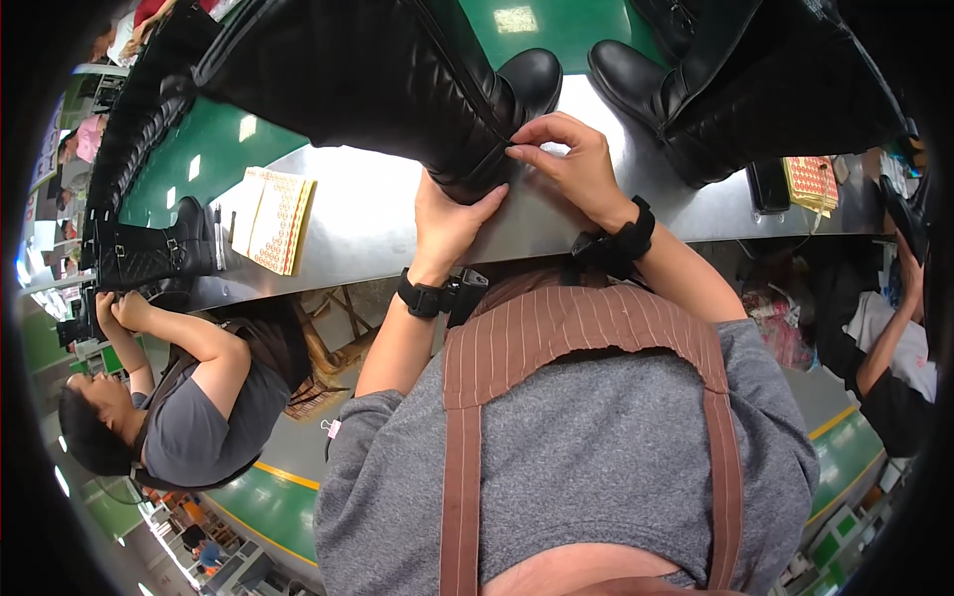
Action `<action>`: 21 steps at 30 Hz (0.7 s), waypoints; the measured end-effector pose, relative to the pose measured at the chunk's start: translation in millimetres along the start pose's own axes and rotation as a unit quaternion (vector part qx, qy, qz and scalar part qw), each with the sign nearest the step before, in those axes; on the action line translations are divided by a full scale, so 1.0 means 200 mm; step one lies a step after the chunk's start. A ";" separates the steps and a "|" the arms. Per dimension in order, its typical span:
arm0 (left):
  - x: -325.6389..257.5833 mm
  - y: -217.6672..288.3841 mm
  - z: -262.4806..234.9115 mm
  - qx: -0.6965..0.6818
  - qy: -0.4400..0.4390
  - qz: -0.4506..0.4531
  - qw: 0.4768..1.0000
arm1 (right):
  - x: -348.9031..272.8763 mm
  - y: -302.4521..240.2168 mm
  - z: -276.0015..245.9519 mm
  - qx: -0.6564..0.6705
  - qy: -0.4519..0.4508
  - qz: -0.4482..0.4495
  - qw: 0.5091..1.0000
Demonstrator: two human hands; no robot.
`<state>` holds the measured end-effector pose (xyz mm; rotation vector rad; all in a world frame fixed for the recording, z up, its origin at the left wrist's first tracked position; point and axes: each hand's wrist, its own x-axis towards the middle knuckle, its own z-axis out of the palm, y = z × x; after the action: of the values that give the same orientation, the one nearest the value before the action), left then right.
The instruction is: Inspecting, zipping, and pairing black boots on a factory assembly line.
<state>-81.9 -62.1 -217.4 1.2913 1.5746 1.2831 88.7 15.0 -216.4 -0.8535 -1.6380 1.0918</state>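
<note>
A tall black boot (378, 89) stands on the metal bench with its toe pointing away from me. My left hand (450, 221) is wrapped round the heel end of its foot, thumb along the near side. Thumb and forefinger of my right hand (571, 159) pinch at the boot's ankle, by the zip line that runs down the shaft. What lies between those fingertips is too small to make out. To the right stands another tall black boot (735, 94), apart from both hands. Each of my wrists wears a black band.
On the metal bench (363, 204), a stack of patterned yellow-and-red sheets (273, 219) lies left, beside pen-like tools (226, 233). More sheets (812, 184) and a dark case (768, 186) lie right. A co-worker (189, 387) handles a buckled boot (149, 248) at left; another person's arm (894, 318) shows at right.
</note>
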 end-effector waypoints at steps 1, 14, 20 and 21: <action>0.00 0.02 0.00 -0.003 0.002 0.002 1.000 | 0.01 0.00 0.01 0.004 -0.001 0.001 1.000; -0.03 0.24 -0.04 -0.103 -0.003 -0.044 0.994 | 0.09 -0.11 0.03 -0.056 0.025 -0.112 0.992; -0.07 0.31 -0.04 -0.158 0.021 -0.055 0.986 | 0.09 -0.18 0.01 -0.097 0.003 -0.165 0.981; -0.07 0.31 -0.05 -0.155 0.019 -0.063 0.986 | 0.09 -0.19 0.00 -0.086 -0.008 -0.154 0.984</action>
<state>-71.1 -78.1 -155.5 0.9639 1.3924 1.4133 81.7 17.1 -175.7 -0.6711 -1.8250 0.7523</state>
